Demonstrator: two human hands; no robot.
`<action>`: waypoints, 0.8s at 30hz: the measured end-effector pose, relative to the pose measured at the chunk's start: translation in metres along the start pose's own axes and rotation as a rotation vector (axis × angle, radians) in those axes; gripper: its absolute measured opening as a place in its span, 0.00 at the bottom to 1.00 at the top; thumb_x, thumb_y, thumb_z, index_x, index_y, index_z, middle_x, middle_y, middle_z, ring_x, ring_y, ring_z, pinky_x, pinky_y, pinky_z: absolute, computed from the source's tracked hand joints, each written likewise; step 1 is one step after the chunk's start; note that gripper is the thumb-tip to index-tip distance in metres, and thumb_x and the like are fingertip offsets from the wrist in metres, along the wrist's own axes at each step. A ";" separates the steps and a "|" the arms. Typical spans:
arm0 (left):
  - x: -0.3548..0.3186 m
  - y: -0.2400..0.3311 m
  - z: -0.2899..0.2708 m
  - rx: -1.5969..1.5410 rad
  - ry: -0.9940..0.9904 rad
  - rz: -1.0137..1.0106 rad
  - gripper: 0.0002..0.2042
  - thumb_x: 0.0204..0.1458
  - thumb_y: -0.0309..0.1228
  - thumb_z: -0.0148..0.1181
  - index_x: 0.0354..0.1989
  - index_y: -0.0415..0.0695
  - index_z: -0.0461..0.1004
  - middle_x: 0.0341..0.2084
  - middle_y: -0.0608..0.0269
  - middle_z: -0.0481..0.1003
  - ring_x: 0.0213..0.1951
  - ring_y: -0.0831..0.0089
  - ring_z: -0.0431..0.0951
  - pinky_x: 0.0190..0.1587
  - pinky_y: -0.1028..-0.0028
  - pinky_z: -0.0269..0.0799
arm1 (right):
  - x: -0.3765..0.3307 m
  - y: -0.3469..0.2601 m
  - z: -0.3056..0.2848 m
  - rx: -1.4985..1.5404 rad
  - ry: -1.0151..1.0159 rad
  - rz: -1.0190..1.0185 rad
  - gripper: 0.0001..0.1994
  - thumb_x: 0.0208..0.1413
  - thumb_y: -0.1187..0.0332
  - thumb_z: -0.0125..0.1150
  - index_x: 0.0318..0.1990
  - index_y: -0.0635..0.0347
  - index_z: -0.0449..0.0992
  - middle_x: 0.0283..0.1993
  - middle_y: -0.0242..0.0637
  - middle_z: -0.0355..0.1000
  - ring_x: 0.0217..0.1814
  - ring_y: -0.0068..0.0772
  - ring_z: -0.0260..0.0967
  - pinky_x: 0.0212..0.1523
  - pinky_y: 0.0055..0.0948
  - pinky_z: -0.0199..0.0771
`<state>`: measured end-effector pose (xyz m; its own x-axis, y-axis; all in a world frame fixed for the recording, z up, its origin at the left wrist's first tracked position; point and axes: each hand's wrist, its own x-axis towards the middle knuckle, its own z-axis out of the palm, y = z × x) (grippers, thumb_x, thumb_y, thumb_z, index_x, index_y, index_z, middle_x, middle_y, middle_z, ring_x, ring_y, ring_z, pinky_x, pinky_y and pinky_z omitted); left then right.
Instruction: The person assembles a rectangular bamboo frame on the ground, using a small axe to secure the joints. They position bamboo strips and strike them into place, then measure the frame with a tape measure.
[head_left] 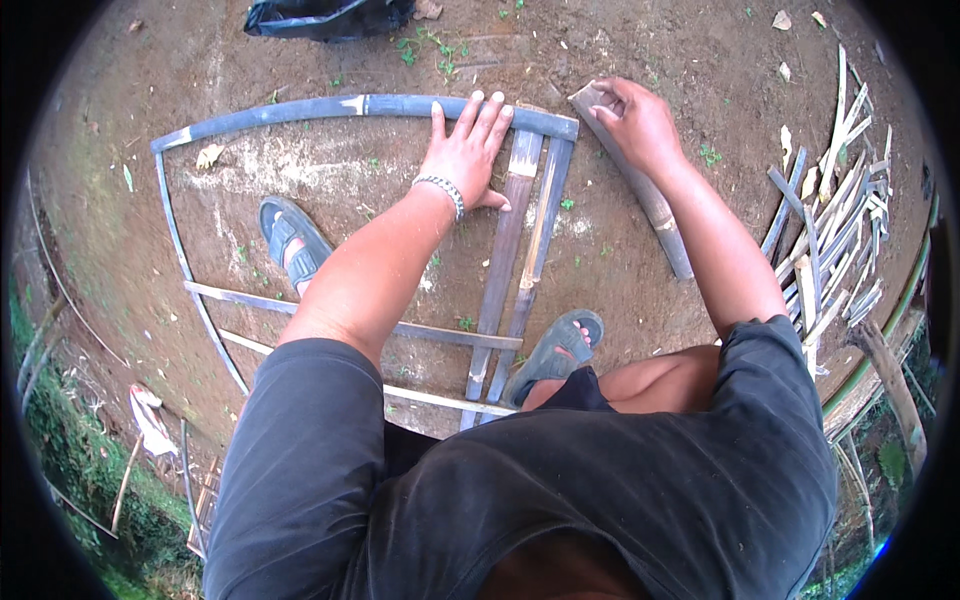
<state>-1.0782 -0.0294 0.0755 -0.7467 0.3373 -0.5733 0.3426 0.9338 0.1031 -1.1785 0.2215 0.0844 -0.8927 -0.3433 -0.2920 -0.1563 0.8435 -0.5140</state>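
A frame of bamboo strips lies on the dirt, its far rail (300, 109) running left to right. My left hand (466, 150) rests on that rail near its right end, fingers stretched out and thumb apart. Two upright slats (500, 245) join the rail just right of this hand, side by side. To the right of the frame, a loose split bamboo slat (655, 210) lies slanted, apart from it. My right hand (636, 120) pinches the far end of this slat between thumb and fingers.
A pile of thin bamboo strips (840, 220) lies at the right. Crosspieces (440, 333) of the frame pass between my sandalled feet (295, 240). A black plastic bag (325, 18) sits at the far edge. Sticks and greenery border the lower left.
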 end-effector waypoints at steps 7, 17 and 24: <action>-0.004 0.000 -0.007 0.007 -0.013 0.000 0.66 0.39 0.75 0.61 0.79 0.42 0.40 0.79 0.55 0.40 0.79 0.54 0.36 0.75 0.39 0.38 | 0.000 -0.022 0.020 0.101 0.055 -0.123 0.10 0.56 0.64 0.68 0.44 0.55 0.81 0.41 0.42 0.79 0.45 0.48 0.79 0.47 0.42 0.79; -0.008 -0.006 -0.008 -0.120 0.020 0.030 0.67 0.39 0.76 0.61 0.77 0.36 0.41 0.78 0.46 0.42 0.78 0.49 0.37 0.76 0.43 0.36 | 0.171 -0.206 0.040 0.243 0.494 -0.651 0.09 0.60 0.70 0.60 0.45 0.54 0.84 0.44 0.41 0.81 0.49 0.49 0.78 0.52 0.42 0.77; -0.003 -0.007 -0.019 -0.192 -0.063 0.040 0.65 0.41 0.73 0.63 0.77 0.37 0.43 0.77 0.46 0.44 0.79 0.50 0.36 0.76 0.42 0.35 | 0.252 -0.254 0.086 -0.284 -0.190 -0.257 0.16 0.59 0.67 0.55 0.51 0.43 0.84 0.57 0.37 0.79 0.59 0.41 0.78 0.57 0.39 0.79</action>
<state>-1.0888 -0.0343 0.0918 -0.6957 0.3724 -0.6143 0.2520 0.9273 0.2768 -1.3270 -0.1149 0.0719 -0.7201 -0.6045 -0.3405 -0.4974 0.7920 -0.3541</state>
